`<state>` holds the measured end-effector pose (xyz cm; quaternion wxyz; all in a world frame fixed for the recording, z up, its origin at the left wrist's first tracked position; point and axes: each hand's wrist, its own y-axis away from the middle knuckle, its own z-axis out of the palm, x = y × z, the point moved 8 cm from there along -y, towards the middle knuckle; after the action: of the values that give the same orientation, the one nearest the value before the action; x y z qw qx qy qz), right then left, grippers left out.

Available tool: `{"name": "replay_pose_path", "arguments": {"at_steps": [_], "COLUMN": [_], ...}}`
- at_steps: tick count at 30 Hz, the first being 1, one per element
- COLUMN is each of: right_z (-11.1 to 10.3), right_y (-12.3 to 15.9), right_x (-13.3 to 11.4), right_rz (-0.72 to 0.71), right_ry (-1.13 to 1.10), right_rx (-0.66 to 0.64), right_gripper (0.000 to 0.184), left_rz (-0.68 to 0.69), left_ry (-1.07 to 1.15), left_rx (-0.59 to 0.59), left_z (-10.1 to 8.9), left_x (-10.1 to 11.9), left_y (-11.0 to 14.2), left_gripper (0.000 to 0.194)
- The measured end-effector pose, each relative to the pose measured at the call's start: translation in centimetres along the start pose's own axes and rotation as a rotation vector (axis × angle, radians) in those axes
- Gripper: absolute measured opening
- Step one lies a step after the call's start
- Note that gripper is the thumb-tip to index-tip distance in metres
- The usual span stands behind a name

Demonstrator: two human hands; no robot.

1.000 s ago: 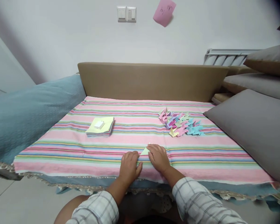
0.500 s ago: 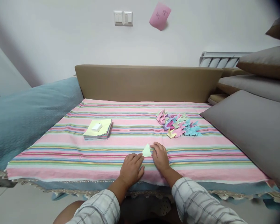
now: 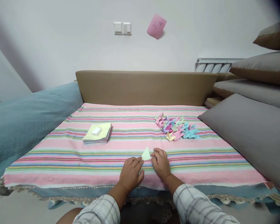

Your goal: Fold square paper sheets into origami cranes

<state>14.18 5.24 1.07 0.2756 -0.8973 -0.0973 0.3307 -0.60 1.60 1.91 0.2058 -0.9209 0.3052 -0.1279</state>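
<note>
A small folded piece of pale green paper (image 3: 146,154) lies on the striped cloth in front of me, roughly a triangle with its tip pointing away. My left hand (image 3: 131,172) rests on the cloth, fingers stretched out flat, their tips pressing the paper's lower left corner. At the paper's right edge is my right hand (image 3: 161,164), its fingers bent and somewhat apart; whether they touch the paper I cannot make out. Beyond it lies a cluster of folded paper cranes (image 3: 176,128) in pink, purple, blue, green and yellow.
A stack of coloured paper sheets (image 3: 88,137) sits to the left, a small white block (image 3: 96,131) on top. The striped cloth (image 3: 60,158) covers the seat. Grey cushions (image 3: 252,133) are piled at the right, a blue-covered armrest (image 3: 37,115) is at the left, and a brown backrest (image 3: 142,88) stands behind.
The whole view has tilted slightly upward, so everything sits a little lower in the picture. Both hands and the folded paper keep nearly the same places on the cloth.
</note>
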Motion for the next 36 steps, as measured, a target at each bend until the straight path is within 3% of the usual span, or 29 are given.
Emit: {"name": "replay_pose_path", "arguments": {"at_steps": [7, 13, 23, 29, 36], "right_z": [0.5, 0.3, -0.1, -0.7, -0.2], "right_y": [-0.1, -0.1, 1.0, 2.2, 1.9], "right_x": [0.1, 0.6, -0.1, 0.7, 1.0], "right_rz": [0.084, 0.108, 0.016, 0.074, 0.056], "right_ry": [0.108, 0.068, 0.191, 0.384, 0.37], "right_rx": [-0.095, -0.075, -0.094, -0.069, -0.124], "right_gripper": [0.027, 0.027, 0.028, 0.033, 0.034], "left_rz": [0.014, 0.016, -0.033, -0.061, -0.096], "left_ry": [-0.004, 0.003, 0.082, 0.13, 0.18], "left_rx": [-0.001, -0.007, -0.023, -0.043, -0.097], "left_z": [0.1, 0.4, 0.2, 0.5, 0.7], "left_x": [0.0, -0.2, -0.8, -1.4, -1.7], "left_y": [0.1, 0.1, -0.2, -0.4, -0.5], "left_gripper": [0.04, 0.041, 0.042, 0.04, 0.041]}}
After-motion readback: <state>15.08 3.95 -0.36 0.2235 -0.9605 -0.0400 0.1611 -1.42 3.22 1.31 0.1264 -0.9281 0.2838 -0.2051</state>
